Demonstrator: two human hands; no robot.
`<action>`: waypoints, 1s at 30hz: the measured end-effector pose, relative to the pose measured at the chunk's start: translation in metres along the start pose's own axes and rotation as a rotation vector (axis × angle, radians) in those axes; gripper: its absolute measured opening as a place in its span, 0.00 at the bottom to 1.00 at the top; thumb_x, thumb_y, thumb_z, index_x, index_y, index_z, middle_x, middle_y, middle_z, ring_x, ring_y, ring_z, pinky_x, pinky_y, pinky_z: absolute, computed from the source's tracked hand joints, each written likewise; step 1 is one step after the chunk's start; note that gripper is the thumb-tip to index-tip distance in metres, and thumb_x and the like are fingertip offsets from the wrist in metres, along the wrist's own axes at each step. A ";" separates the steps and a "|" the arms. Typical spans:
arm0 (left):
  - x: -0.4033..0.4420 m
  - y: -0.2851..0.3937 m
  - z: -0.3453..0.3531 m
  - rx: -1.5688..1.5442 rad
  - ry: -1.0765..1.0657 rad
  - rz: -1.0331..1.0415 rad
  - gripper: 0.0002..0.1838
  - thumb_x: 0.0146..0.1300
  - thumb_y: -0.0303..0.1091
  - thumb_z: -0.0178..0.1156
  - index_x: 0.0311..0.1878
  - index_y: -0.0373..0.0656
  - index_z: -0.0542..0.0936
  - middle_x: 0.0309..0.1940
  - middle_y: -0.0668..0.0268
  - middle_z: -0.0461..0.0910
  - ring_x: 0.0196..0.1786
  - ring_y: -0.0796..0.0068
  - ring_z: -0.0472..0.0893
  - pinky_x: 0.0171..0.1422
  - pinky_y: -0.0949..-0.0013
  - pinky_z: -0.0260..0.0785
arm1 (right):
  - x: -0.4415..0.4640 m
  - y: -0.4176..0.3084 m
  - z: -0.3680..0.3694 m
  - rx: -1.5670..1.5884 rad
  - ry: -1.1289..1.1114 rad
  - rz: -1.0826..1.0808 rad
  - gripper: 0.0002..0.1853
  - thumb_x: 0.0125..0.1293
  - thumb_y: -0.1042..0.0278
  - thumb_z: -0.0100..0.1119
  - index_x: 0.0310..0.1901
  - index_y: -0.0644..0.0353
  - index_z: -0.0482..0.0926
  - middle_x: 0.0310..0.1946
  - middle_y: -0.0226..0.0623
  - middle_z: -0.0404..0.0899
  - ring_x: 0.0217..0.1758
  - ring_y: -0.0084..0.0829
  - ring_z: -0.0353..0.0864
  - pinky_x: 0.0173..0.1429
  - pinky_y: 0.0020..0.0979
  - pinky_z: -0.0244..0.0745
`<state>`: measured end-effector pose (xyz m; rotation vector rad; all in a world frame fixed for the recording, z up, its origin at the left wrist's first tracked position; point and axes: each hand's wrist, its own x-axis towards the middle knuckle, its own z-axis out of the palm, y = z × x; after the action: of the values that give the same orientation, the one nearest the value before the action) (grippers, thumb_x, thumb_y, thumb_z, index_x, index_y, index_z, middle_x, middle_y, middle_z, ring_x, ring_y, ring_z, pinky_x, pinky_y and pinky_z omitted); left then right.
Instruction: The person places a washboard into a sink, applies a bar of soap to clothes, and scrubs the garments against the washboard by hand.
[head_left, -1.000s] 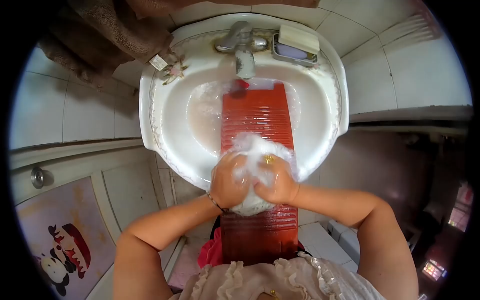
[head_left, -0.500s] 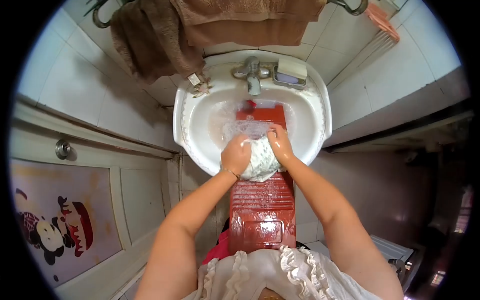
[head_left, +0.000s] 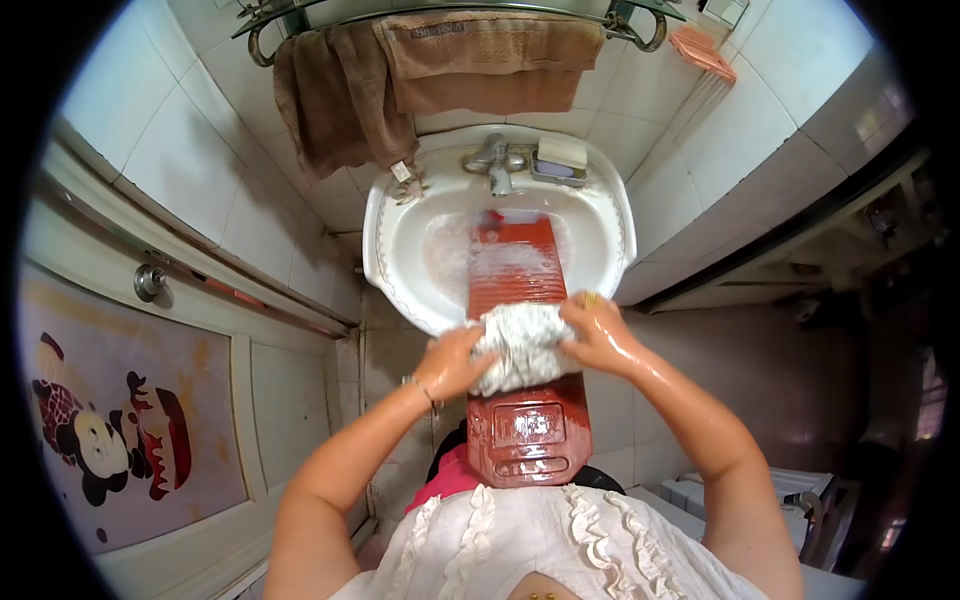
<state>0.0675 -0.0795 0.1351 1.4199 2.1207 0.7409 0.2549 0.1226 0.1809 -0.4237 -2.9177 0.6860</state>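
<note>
Left hand (head_left: 455,362) and right hand (head_left: 600,332) pinch the bunched white cloth (head_left: 525,345) mid-frame; it sits lower on the red washboard (head_left: 515,285) than a moment ago, baring foamy ribs above; both hands overhang the board's sides, the sink (head_left: 374,235) leaves room around its upper end, the shirt (head_left: 535,525) crowds bottom centre

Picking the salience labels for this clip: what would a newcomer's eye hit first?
The red washboard, dead centre, sloping out of the white sink over its front edge toward the wearer. Then the bunched white cloth across it, held at its sides by the left hand and right hand. After that, the brown towels hanging on the wall above the sink.
</note>
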 end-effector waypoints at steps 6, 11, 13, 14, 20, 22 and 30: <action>0.055 0.027 -0.048 -0.104 0.584 0.328 0.12 0.62 0.32 0.61 0.46 0.36 0.80 0.42 0.53 0.78 0.47 0.50 0.76 0.53 0.57 0.69 | 0.045 -0.036 -0.053 0.212 0.491 -0.052 0.10 0.51 0.75 0.64 0.37 0.57 0.79 0.58 0.48 0.73 0.62 0.53 0.71 0.65 0.53 0.62; 0.028 -0.004 -0.013 -0.349 0.439 0.222 0.12 0.62 0.28 0.60 0.48 0.35 0.76 0.43 0.56 0.73 0.47 0.57 0.75 0.55 0.64 0.68 | -0.003 -0.029 -0.009 -0.147 0.450 -0.061 0.08 0.54 0.73 0.65 0.37 0.53 0.81 0.69 0.46 0.64 0.76 0.61 0.53 0.71 0.65 0.52; 0.009 -0.032 0.008 -0.430 0.043 0.032 0.14 0.63 0.32 0.61 0.49 0.35 0.76 0.48 0.56 0.74 0.51 0.63 0.76 0.57 0.65 0.68 | -0.031 -0.012 0.031 -0.086 0.278 -0.036 0.07 0.56 0.72 0.64 0.37 0.54 0.81 0.67 0.47 0.69 0.72 0.62 0.61 0.70 0.60 0.57; 0.003 -0.055 0.027 -0.432 0.041 0.028 0.14 0.63 0.32 0.61 0.49 0.35 0.76 0.48 0.56 0.74 0.51 0.63 0.76 0.57 0.65 0.68 | -0.046 0.000 0.051 -0.077 0.088 -0.027 0.08 0.56 0.71 0.65 0.38 0.57 0.81 0.66 0.49 0.71 0.69 0.64 0.64 0.69 0.57 0.60; 0.031 -0.064 0.065 -0.669 0.388 -0.436 0.21 0.64 0.36 0.60 0.56 0.35 0.73 0.52 0.52 0.77 0.57 0.61 0.77 0.62 0.61 0.69 | -0.044 0.013 0.048 0.289 -0.110 -0.029 0.06 0.59 0.66 0.61 0.36 0.58 0.81 0.53 0.45 0.80 0.54 0.51 0.78 0.55 0.42 0.74; 0.041 -0.041 0.064 -0.498 0.318 -0.168 0.20 0.61 0.34 0.60 0.54 0.36 0.74 0.52 0.52 0.77 0.57 0.57 0.76 0.63 0.59 0.69 | -0.023 0.002 0.022 0.416 -0.262 0.024 0.08 0.60 0.64 0.61 0.36 0.58 0.82 0.49 0.44 0.82 0.49 0.46 0.80 0.52 0.39 0.75; 0.039 0.018 0.046 -0.191 0.021 0.417 0.11 0.54 0.29 0.59 0.42 0.43 0.80 0.50 0.58 0.81 0.55 0.59 0.78 0.63 0.59 0.67 | 0.096 0.041 0.065 0.188 0.155 0.282 0.28 0.64 0.42 0.59 0.62 0.47 0.76 0.64 0.44 0.71 0.68 0.47 0.66 0.70 0.51 0.59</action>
<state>0.0961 -0.0292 0.1100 1.7707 1.7276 1.0850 0.1622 0.1584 0.1088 -0.8347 -2.6437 0.9085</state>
